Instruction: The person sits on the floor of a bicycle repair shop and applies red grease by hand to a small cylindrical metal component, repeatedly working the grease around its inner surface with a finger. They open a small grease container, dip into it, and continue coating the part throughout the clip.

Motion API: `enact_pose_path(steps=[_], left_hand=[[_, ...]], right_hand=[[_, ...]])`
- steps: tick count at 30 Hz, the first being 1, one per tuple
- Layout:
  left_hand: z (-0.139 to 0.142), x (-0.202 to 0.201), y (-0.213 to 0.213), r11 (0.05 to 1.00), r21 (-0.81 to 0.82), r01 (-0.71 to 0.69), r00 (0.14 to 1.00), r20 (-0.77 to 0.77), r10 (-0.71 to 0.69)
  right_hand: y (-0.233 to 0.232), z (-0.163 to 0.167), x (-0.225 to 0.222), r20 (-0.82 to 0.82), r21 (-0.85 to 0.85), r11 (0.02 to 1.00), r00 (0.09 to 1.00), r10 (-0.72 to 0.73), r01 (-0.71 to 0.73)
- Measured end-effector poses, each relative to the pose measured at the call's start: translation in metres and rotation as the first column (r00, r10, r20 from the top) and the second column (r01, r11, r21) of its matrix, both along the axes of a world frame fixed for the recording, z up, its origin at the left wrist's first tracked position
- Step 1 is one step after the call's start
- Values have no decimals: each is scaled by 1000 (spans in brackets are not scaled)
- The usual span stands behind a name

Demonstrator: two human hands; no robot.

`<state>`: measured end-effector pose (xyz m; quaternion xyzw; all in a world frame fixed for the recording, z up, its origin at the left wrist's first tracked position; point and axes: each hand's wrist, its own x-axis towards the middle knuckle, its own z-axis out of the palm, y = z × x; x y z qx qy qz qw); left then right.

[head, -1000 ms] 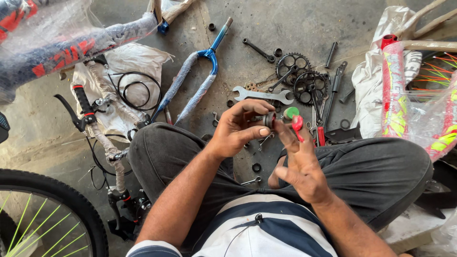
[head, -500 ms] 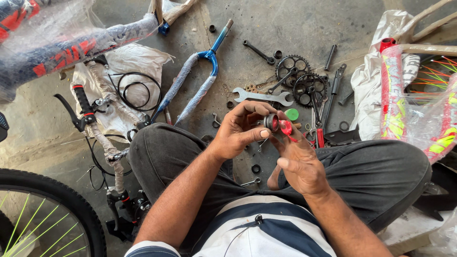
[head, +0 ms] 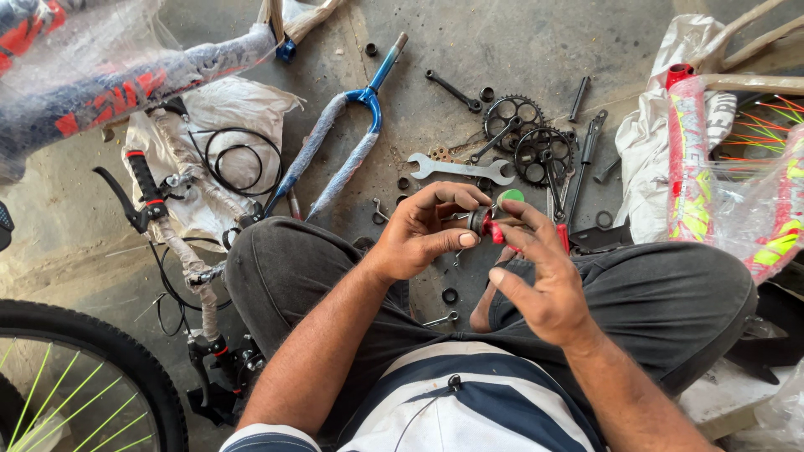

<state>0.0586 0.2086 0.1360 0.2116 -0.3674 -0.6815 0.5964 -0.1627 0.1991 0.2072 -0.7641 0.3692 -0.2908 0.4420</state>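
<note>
Small dark-and-red metal part [head: 488, 224] mostly covered by fingers of left hand [head: 423, 234] and right hand [head: 536, 276]; exact shape unclear. Black bicycle tyre with yellow-green spokes [head: 100, 368] cut off at left and bottom edges. Plastic-wrapped red and blue bicycle frame [head: 109, 84] cropped at top left. Tiny black rings [head: 450, 295] too small to identify.

No signs or screens near you. Pkg-wise: clear bubble-wrapped bike frame [head: 109, 84], red/blue, at your 10 o'clock; plastic-wrapped red/yellow frame [head: 720, 192] at 2; white plastic bag [head: 226, 109] under the cables at 11.
</note>
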Motion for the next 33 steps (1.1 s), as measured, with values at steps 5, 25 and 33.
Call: enact_pose_path(steps=[5, 25, 33], left_hand=[[-1, 0, -2, 1000, 0, -1, 999, 34, 1], [0, 3, -2, 998, -16, 62, 997, 47, -61], [2, 6, -3, 995, -68, 75, 997, 40, -73]], right_hand=[[-2, 11, 3, -241, -504, 864, 961, -137, -3], [-7, -13, -10, -162, -554, 814, 982, 102, -176], [9, -15, -12, 246, 256, 960, 968, 53, -117]])
